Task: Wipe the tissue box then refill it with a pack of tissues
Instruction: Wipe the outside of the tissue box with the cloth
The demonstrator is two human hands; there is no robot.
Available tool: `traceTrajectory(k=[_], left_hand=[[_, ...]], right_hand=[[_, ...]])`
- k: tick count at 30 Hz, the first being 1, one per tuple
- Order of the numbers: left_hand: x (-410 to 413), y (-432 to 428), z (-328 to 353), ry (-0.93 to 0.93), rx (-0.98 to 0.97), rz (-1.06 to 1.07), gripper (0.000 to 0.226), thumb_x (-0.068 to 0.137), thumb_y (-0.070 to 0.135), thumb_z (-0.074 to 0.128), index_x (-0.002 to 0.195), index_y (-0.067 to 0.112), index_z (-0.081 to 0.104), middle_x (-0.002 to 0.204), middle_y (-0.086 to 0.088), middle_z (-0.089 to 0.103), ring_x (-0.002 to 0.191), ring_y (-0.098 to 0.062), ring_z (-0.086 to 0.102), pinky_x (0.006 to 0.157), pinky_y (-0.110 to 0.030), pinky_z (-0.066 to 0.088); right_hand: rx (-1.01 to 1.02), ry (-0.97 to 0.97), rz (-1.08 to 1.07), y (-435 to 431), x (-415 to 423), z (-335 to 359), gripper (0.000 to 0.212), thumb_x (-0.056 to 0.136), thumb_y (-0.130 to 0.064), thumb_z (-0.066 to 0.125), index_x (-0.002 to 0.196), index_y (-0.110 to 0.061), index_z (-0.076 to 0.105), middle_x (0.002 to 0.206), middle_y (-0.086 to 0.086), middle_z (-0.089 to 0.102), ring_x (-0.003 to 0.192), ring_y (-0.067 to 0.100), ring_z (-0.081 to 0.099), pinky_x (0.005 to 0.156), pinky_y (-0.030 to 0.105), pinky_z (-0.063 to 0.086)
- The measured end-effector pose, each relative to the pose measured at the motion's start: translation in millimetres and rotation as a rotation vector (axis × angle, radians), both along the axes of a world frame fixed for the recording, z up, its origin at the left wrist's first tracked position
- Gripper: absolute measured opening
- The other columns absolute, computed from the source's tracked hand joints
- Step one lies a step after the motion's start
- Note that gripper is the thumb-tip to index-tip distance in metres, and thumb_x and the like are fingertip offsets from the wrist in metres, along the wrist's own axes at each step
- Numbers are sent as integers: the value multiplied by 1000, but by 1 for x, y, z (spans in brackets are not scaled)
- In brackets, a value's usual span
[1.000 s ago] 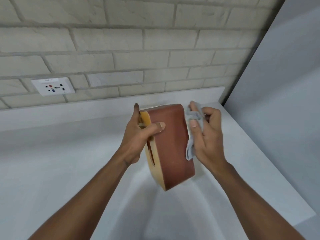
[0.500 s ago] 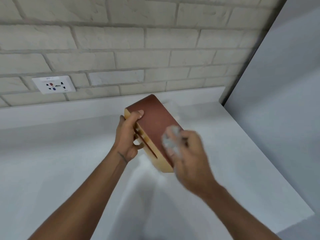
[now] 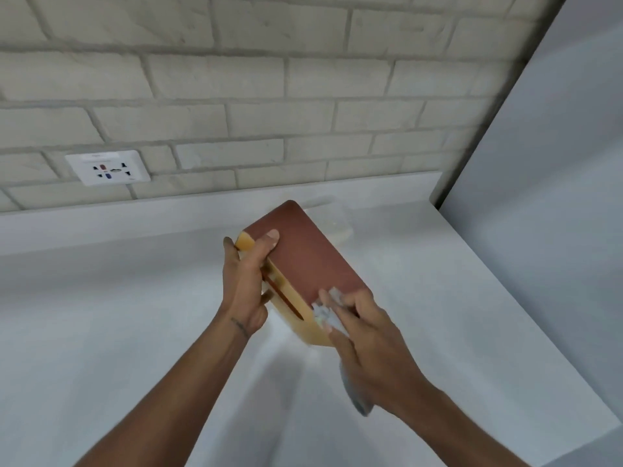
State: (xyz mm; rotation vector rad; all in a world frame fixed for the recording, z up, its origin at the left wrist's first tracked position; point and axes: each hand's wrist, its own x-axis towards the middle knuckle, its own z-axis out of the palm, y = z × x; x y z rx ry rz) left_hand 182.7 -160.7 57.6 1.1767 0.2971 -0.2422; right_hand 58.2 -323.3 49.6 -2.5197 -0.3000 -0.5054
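White counter (image 3: 101, 298) below pale brick wall (image 3: 236, 79). Centre-left: left hand (image 3: 246, 291) curled round tilted brown-and-tan wooden tissue box (image 3: 303, 261), above counter. Centre-right: right hand (image 3: 367, 345) pinching grey cloth (image 3: 325, 313) onto box's near corner. Wiping step, likely; next, remaining faces, then refill.

The near lower corner of the red-brown and tan wooden tissue box (image 3: 303, 264) is hidden behind the person's motion-blurred right hand (image 3: 367, 335), whose fingers (image 3: 354, 303) bury most of a crumpled grey cloth (image 3: 325, 313), its tail a smear under the wrist. A pale translucent object (image 3: 332, 219) on the white counter (image 3: 101, 315) just behind the box is too blurred to identify, and the markings on the white wall socket (image 3: 108, 167) are too small to read. Both forearms run off the bottom edge.
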Motion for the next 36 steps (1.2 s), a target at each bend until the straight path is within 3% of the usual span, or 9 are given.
traceTrajectory(k=[6,9,13,18,23,28,31,34,36], left_hand=[[-8,-13,-1,-59,16,-42,63,83,45,82,130,23,47,116,0,71,95,-13,71,72,-35,57],[-16,-28,-1,-82,12,-100,100,59,50,81,145,23,38,131,-11,67,96,-18,69,72,-34,56],[-8,-15,3,-59,-36,-4,58,69,51,82,107,26,45,96,2,62,90,-21,63,73,-38,54],[5,7,5,-91,-5,41,52,73,50,79,110,30,48,103,11,67,101,-18,66,84,-45,54],[-2,-8,0,-63,-22,19,45,77,47,79,108,31,51,99,7,63,92,-18,64,72,-36,54],[5,6,-2,151,-146,70,38,82,52,74,112,33,61,109,3,65,103,-20,63,94,-50,54],[7,5,-4,178,-171,62,35,84,53,72,112,35,63,110,3,64,104,-20,62,97,-52,52],[5,-3,-5,193,-181,15,45,81,56,73,119,32,66,111,1,68,109,-22,65,93,-51,54],[5,-5,-8,150,-130,22,43,82,51,74,119,32,61,115,1,67,109,-23,64,87,-48,57]], right_hand=[[451,-149,-215,10,37,39,36,97,-26,61,133,-22,59,112,-8,63,105,4,61,87,17,49],[324,-180,-97,33,48,48,23,97,-20,60,120,-19,62,117,-10,64,108,6,59,89,29,50],[37,-187,49,7,38,32,16,92,-9,60,105,-15,68,105,-5,66,96,8,60,84,25,47],[227,-161,-323,-43,19,25,23,93,-13,59,100,-35,57,101,-22,57,97,0,58,82,28,48],[-21,-244,14,-23,15,0,19,92,-11,52,104,-23,63,108,-11,63,97,15,61,85,37,45],[309,-135,-478,-76,31,5,15,100,-11,48,103,-22,57,114,-12,64,114,3,59,94,29,48],[373,-216,-304,-43,19,29,16,97,-9,51,104,-22,58,109,-7,60,106,7,59,89,24,46],[86,-210,4,-12,17,21,21,90,-14,56,104,-26,64,106,-6,56,99,16,56,85,33,44],[1,-170,-75,-26,41,16,21,89,-24,51,101,-30,67,104,-7,58,94,15,55,83,40,46]])
